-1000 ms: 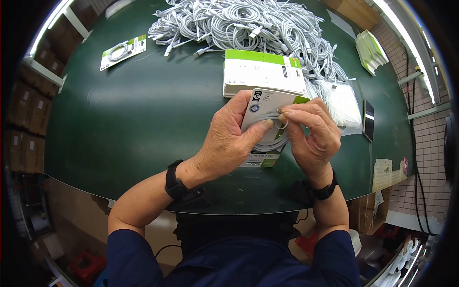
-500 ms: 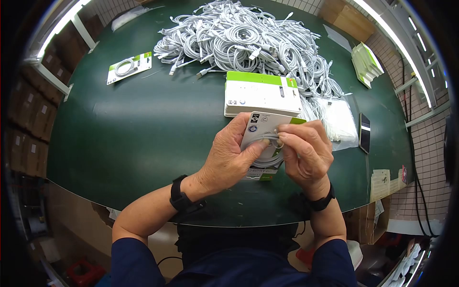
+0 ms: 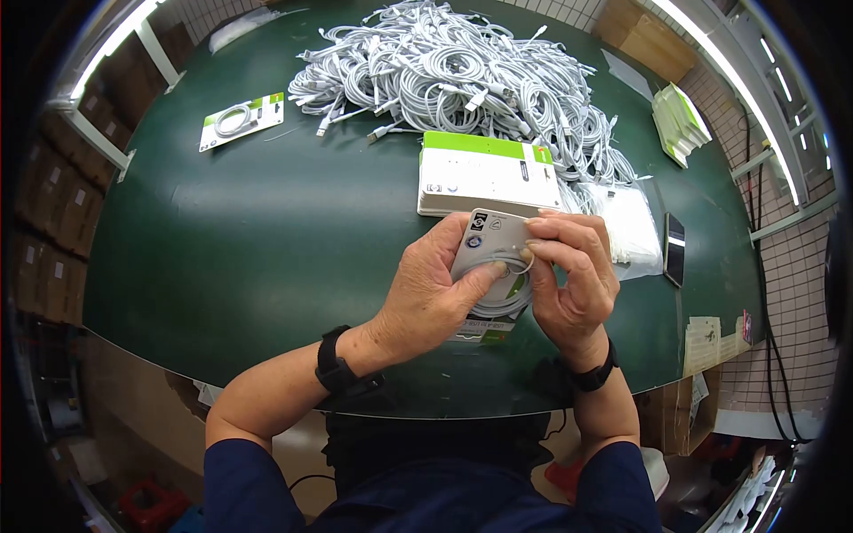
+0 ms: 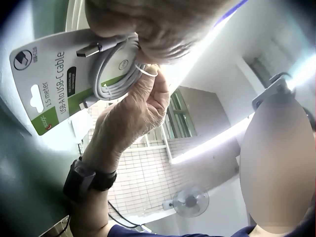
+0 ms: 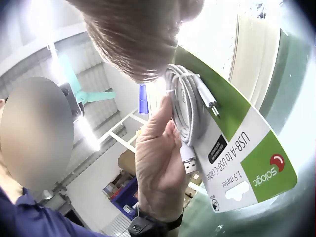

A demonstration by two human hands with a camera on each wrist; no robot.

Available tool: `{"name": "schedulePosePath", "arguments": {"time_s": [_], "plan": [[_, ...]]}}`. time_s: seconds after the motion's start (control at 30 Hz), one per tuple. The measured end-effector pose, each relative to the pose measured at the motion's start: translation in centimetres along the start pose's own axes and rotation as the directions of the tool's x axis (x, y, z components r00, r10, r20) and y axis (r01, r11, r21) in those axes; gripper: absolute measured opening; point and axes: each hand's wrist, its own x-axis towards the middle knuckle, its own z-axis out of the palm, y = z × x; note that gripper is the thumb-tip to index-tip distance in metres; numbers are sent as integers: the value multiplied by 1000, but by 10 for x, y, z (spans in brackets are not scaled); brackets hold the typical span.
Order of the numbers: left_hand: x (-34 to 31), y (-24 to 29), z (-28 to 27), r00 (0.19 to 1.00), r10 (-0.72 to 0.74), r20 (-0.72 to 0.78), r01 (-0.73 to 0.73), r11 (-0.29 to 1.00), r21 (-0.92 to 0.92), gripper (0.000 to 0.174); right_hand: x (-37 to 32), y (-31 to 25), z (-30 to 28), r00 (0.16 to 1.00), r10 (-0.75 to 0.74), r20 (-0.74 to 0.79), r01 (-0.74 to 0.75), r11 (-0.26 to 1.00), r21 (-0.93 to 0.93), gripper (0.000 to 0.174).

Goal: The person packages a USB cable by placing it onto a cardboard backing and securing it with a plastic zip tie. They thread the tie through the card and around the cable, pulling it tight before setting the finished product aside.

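Head view is showing the left hand gripping a printed card above the bench, its thumb holding a coiled cable against the card's face. The right hand is pinching a thin white tie at the cable between thumb and fingers. Just beyond the hands, a stack of cards is lying on the bench, with a heap of cables resting behind it. A carded cable is lying well apart on the left, and a phone is resting on the right.
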Motion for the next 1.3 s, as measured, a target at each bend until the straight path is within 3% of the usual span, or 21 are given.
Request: {"name": "schedulePosePath", "arguments": {"time_s": [0.13, 0.33, 0.43, 0.53, 0.63, 0.73, 0.77, 0.87, 1.0, 1.03, 1.13, 1.3], "plan": [[2, 3, -4, 995, -101, -16, 100, 995, -19, 34, 6, 0, -2, 994, 60, 91, -61, 998, 5, 18], [2, 3, -6, 994, -105, 17, 104, 994, 34, 37, 2, -1, -7, 896, 380, 228, -432, 866, 252, 19], [3, 3, -4, 996, -88, 17, 88, 996, 4, 37, -2, 1, -10, 902, 375, 212, -422, 867, 263, 19], [4, 4, -5, 996, -90, 20, 90, 996, -17, 36, -3, 9, -11, 943, 272, 192, -320, 901, 295, 26], [5, 9, -9, 992, -100, 72, 99, 995, 15, 40, -1, 7, -10, 876, 448, 177, -455, 649, 609, 32], [4, 7, -8, 991, -96, 99, 96, 995, 3, 41, -3, 20, -18, 758, 612, 226, -582, 478, 658, 34], [4, 7, -8, 989, -100, 112, 101, 995, -5, 41, -9, 32, -21, 642, 631, 435, -693, 235, 681, 36], [4, 8, -9, 978, -149, 144, 151, 988, -10, 39, -4, 36, -21, 502, 485, 716, -659, -322, 680, 38], [1, 10, -5, 977, -126, 171, 125, 992, 14, 34, -17, 45, -16, 444, 430, 786, -790, -227, 570, 32], [0, 10, -5, 974, -135, 179, 133, 991, 23, 33, -20, 46, -14, 426, 415, 804, -786, -271, 556, 24], [-2, 11, -5, 971, -139, 196, 134, 990, 43, 32, -23, 44, -9, 476, 375, 796, -786, -224, 576, 29], [-2, 11, -2, 975, -124, 185, 121, 992, 28, 31, -26, 49, -10, 457, 358, 814, -802, -231, 551, 33]]}}
